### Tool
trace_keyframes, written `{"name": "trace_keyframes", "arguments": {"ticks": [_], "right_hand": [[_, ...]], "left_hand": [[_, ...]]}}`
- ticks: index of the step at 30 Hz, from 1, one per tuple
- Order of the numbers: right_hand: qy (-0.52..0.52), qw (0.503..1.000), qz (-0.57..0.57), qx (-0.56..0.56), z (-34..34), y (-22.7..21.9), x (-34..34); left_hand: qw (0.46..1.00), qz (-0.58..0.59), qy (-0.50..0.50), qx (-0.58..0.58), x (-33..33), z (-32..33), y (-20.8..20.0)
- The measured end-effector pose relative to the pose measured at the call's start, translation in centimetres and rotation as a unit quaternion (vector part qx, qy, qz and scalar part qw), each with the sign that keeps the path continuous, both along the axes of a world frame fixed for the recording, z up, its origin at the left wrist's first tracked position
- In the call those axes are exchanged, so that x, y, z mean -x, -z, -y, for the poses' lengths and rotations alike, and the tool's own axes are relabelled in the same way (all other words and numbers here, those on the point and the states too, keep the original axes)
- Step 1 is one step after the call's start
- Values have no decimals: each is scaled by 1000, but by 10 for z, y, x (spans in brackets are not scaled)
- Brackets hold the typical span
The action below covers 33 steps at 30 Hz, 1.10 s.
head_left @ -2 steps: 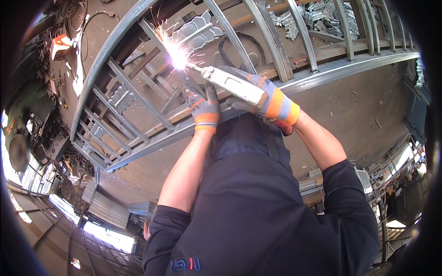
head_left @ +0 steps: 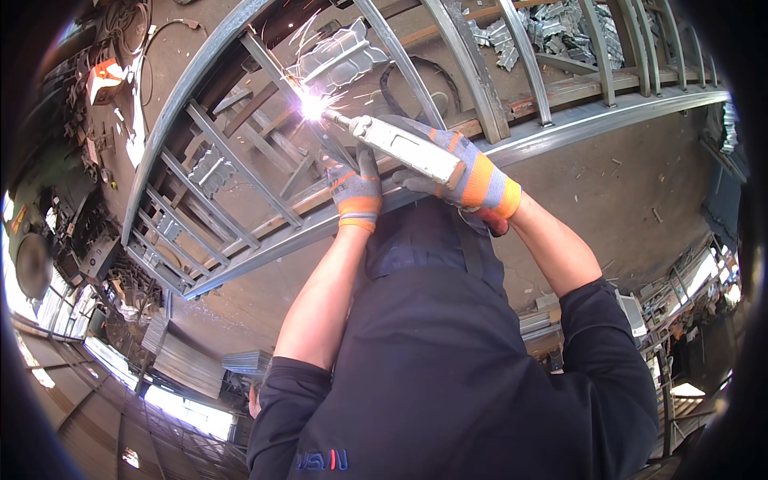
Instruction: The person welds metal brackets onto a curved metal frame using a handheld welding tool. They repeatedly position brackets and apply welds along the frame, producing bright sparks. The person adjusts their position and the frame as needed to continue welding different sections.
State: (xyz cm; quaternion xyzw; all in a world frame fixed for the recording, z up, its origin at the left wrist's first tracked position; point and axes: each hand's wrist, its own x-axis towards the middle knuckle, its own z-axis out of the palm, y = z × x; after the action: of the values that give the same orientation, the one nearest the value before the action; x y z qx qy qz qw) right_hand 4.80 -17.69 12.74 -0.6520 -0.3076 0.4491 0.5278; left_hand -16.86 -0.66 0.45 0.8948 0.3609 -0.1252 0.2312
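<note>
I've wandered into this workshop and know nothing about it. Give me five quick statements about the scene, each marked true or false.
1. The right hand grips a white tool. True.
2. The left hand is bare. False: it wears a grey glove with orange bands.
3. A bright glow with sparks shows at the tool's tip. True.
4. The orange-and-white box is at the picture's right. False: it is at the upper left.
5. The metal frame has several crossbars. True.
</note>
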Motion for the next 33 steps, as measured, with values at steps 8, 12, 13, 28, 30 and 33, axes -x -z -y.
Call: {"name": "trace_keyframes", "arguments": {"ticks": [8,12,13,28,30,33], "right_hand": [[-36,990,134,4,-1,7,2],[5,999,35,-21,1,3,2],[4,999,34,-9,1,3,2],[3,997,74,-12,-2,1,3],[4,994,102,-25,-3,2,4],[-1,999,46,25,2,-1,5]], "left_hand": [[996,-25,72,-36,-4,0,-7],[999,0,34,-38,-14,5,-17],[997,50,25,-60,-18,6,-20],[999,23,31,-1,-18,-6,-20],[996,46,60,-45,-23,-5,-25],[993,76,-22,83,-33,0,-42]]}}
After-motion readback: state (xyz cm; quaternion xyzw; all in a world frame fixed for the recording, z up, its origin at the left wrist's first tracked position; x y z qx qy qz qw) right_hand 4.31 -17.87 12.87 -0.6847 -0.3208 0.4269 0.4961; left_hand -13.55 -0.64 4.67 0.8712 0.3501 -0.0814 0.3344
